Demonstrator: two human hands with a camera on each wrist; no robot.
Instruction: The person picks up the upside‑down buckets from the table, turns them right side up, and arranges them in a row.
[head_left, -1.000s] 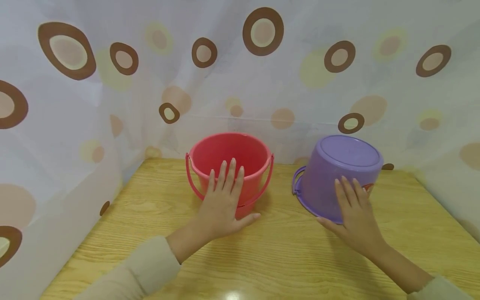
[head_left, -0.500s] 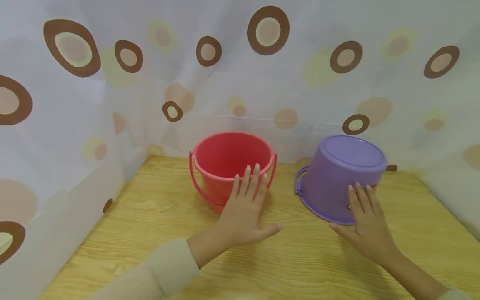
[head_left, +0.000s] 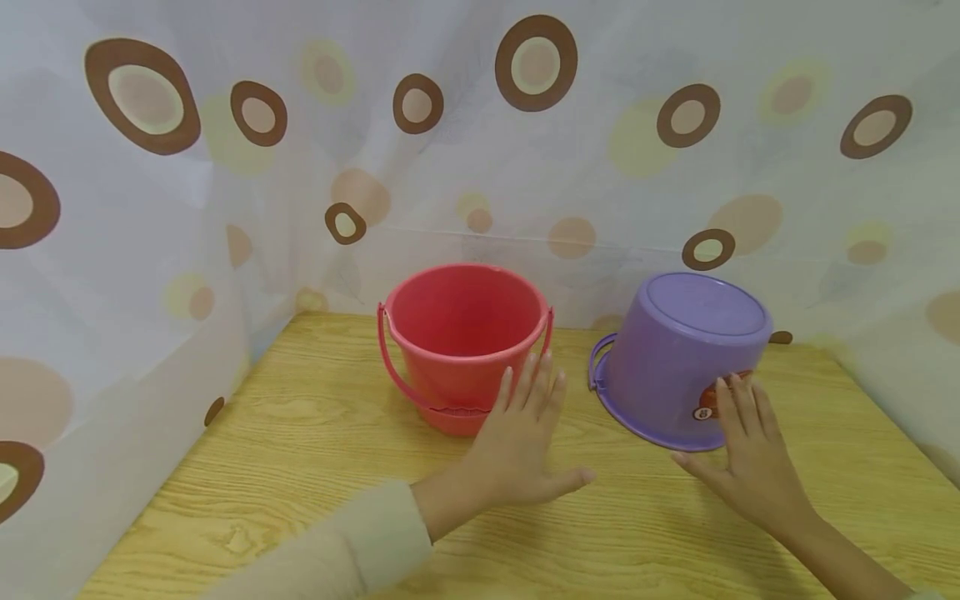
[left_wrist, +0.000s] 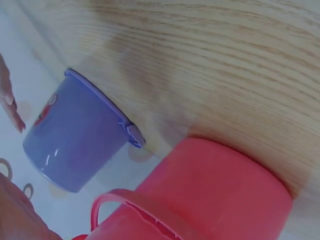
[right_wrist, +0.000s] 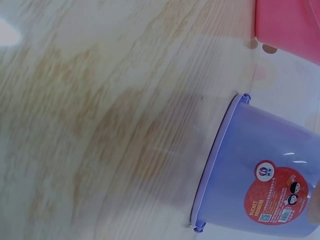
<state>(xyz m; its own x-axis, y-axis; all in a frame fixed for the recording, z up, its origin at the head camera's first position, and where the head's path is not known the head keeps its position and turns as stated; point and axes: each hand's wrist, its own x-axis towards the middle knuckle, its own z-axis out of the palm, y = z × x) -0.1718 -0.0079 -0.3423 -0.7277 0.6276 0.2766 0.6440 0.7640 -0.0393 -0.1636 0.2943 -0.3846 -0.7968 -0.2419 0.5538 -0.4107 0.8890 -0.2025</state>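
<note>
A red bucket (head_left: pixel 457 375) stands upright on the wooden table, its mouth up and its handle hanging down the front. To its right, a purple bucket (head_left: pixel 667 375) sits upside down, base upward, with its handle (head_left: pixel 597 362) at the left by the rim. My left hand (head_left: pixel 517 454) hovers in front of the red bucket, fingers straight and thumb spread, holding nothing. In front of the purple bucket is my right hand (head_left: pixel 757 467), likewise with straight fingers and bare palm. Its fingertips overlap the red label (right_wrist: pixel 277 195) in the head view; no contact is plain.
The wood-grain table (head_left: pixel 315 433) runs under both buckets. A white sheet printed with brown rings (head_left: pixel 536 62) hangs behind and along both sides. Between the two buckets lies a strip of bare tabletop (head_left: pixel 573 392).
My left hand has moved right and slightly down, away from the red bucket's middle. My right hand has drifted right and down, uncovering the label. Both buckets stay in place.
</note>
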